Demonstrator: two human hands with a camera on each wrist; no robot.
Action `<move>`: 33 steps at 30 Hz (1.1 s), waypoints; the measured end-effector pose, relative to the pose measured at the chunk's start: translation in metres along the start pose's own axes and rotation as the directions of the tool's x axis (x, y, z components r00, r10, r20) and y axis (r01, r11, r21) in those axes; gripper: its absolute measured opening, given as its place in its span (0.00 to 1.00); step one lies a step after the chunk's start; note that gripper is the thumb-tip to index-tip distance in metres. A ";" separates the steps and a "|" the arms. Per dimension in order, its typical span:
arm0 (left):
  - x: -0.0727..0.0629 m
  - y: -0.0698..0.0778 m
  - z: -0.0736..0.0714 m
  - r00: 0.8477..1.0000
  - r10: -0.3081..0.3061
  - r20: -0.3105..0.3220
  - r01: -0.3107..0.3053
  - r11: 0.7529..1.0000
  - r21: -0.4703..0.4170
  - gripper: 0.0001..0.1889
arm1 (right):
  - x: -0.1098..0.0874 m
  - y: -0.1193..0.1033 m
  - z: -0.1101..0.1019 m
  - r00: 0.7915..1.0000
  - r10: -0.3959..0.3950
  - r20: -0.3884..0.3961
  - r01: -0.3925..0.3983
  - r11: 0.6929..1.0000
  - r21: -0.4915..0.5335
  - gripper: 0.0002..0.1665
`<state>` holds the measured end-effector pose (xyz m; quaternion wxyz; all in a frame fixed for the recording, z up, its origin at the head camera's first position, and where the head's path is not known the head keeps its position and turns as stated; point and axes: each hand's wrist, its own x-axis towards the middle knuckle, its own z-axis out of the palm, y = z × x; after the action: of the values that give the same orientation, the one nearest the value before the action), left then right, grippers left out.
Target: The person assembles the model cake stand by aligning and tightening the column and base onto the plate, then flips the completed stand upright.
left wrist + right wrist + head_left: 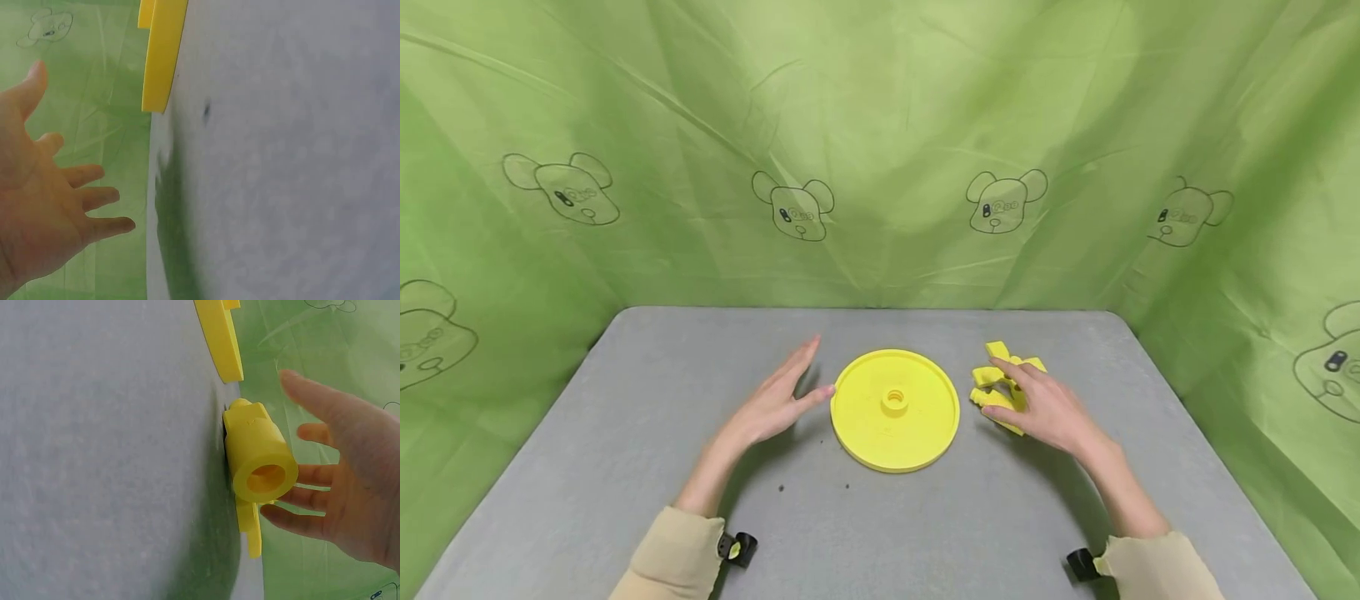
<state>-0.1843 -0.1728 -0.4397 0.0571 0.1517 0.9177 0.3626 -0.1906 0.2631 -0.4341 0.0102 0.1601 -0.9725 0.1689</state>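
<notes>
A round yellow disc (865,429) with a raised rim and a hollow hub (894,402) at its centre lies flat on the table. My left hand (771,408) hovers to its left, fingers straight, with the thumb tip overlapping the rim in the head view; the left wrist view shows a gap from the disc (162,56). Right of the disc lies a group of yellow plastic parts (997,350), partly hidden under my right hand (1052,408). Among them is a hollow yellow cylinder (256,447). The right hand's fingers are spread loosely over these parts, holding none.
A grey table (895,533) carries the parts, with a few small dark specks on its surface. Green curtains (887,125) printed with bear heads hang behind it and along both sides. Each wrist wears a black camera on a strap.
</notes>
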 end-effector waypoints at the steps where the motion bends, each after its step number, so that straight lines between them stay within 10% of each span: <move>1: 0.000 0.000 0.001 1.000 -0.003 0.004 0.003 1.000 -0.005 0.49 | 0.000 0.000 0.000 1.000 -0.002 0.008 0.002 1.000 0.002 0.50; 33: -0.010 0.020 0.019 0.975 -0.145 0.171 0.123 0.983 0.134 0.51 | -0.010 -0.003 0.005 0.994 -0.042 0.103 0.039 0.999 0.026 0.40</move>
<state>-0.1659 -0.1495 -0.4399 0.1547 0.1248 0.9374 0.2858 -0.1804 0.2618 -0.4381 -0.0386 0.1885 -0.9662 0.1716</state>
